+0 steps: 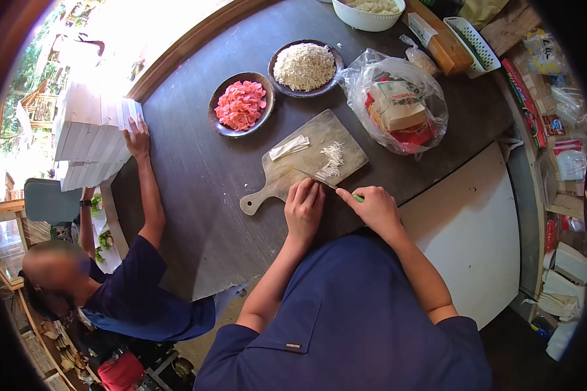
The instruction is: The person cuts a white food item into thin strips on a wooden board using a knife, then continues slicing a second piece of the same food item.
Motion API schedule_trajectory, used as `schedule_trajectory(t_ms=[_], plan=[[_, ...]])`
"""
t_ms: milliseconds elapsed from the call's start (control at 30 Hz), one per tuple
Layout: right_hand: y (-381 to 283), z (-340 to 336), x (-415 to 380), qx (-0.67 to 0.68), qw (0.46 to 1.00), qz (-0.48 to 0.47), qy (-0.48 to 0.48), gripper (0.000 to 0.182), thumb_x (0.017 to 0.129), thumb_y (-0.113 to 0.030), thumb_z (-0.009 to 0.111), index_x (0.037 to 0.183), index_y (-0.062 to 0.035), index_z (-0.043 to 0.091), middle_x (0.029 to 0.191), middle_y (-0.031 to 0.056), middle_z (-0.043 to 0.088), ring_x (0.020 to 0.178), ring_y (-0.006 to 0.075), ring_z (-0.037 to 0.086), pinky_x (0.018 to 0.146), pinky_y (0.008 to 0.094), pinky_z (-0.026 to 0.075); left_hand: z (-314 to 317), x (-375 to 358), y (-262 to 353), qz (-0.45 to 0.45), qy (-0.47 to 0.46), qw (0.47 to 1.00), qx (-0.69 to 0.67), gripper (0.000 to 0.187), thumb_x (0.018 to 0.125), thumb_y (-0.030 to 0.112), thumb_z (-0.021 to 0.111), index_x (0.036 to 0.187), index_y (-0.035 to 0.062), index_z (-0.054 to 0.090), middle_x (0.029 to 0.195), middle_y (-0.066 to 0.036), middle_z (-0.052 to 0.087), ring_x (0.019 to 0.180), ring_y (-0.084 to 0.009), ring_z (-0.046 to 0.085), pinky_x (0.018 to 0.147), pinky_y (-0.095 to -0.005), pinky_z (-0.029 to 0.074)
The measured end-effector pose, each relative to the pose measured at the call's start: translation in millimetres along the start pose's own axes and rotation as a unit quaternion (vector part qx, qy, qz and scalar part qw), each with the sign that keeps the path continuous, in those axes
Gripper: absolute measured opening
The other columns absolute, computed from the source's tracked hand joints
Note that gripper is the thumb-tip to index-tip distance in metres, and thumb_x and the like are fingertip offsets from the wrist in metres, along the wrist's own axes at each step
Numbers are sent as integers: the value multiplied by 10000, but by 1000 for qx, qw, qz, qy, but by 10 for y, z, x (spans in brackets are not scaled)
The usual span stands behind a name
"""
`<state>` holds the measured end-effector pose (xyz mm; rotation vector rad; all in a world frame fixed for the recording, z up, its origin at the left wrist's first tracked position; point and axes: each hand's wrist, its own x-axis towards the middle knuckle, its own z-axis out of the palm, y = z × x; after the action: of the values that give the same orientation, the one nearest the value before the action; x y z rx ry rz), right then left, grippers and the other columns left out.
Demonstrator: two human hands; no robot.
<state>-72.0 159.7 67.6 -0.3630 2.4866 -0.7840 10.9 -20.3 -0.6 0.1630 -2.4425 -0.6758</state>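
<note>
My right hand is wrapped round the green handle of a knife, whose blade slants over the near edge of a wooden cutting board. Against that same edge, my left hand has its fingers curled together beside the blade; whatever they hold is hidden. A small stack of white strips lies on the board, left of a heap of thin white shreds. Beyond the board stand a dark bowl of pink slices and another dark bowl piled with whitish shreds.
A clear plastic bag of packages sits right of the board. A white bowl, a brown package and a green-and-white basket line the far right. On the left, a co-worker's hand touches stacked white boxes.
</note>
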Motion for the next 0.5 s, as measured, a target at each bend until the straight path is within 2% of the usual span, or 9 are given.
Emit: schedule_trajectory(t_ms=[500], plan=[[12, -33, 14, -23, 1000, -7, -1, 707, 1008, -675, 656, 798, -11, 776, 802, 282, 730, 853, 492, 742, 753, 548, 593, -14, 9, 14, -14, 4, 1000, -2, 232, 834, 7, 854, 1057, 31, 796, 1126, -71, 739, 1023, -299, 711, 889, -407, 598]])
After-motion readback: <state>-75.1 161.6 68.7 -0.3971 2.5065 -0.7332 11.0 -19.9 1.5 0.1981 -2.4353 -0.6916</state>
